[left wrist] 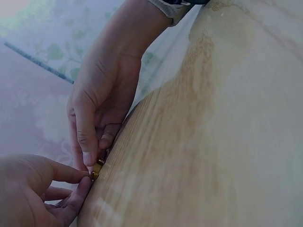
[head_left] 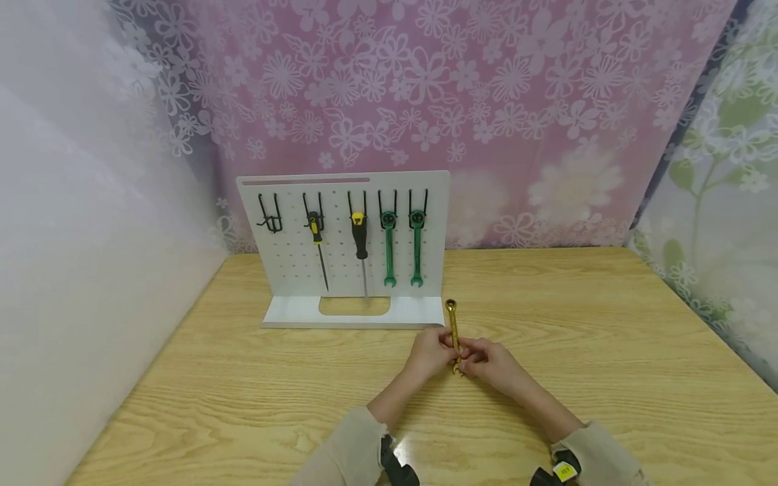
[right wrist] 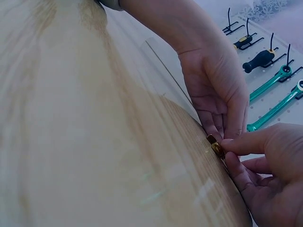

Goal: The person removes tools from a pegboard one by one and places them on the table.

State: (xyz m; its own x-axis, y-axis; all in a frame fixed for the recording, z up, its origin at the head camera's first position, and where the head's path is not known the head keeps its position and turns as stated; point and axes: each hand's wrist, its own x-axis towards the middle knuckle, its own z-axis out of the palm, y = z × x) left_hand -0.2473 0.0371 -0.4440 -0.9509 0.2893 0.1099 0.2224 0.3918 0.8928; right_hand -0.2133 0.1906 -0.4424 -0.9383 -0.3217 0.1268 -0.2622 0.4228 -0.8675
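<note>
A gold combination wrench (head_left: 452, 320) is between my two hands just right of the pegboard's base, its ring end pointing away from me and its open end toward me. My left hand (head_left: 430, 352) pinches its shaft from the left. From the right, my right hand (head_left: 494, 368) pinches it near the open end with thumb and fingertips. In the right wrist view only a short piece of the wrench (right wrist: 217, 147) shows beside the fingertips; the left wrist view also shows little of it (left wrist: 97, 168). Whether it touches the table cannot be told.
A white pegboard stand (head_left: 292, 270) stands behind the hands. On its hooks hang a thin screwdriver (head_left: 315, 229), a thicker black-and-yellow screwdriver (head_left: 360, 239) and two green wrenches (head_left: 390, 253). The leftmost hook (head_left: 272, 219) bears nothing. Floral curtains (head_left: 395, 88) surround the wooden table (head_left: 243, 405).
</note>
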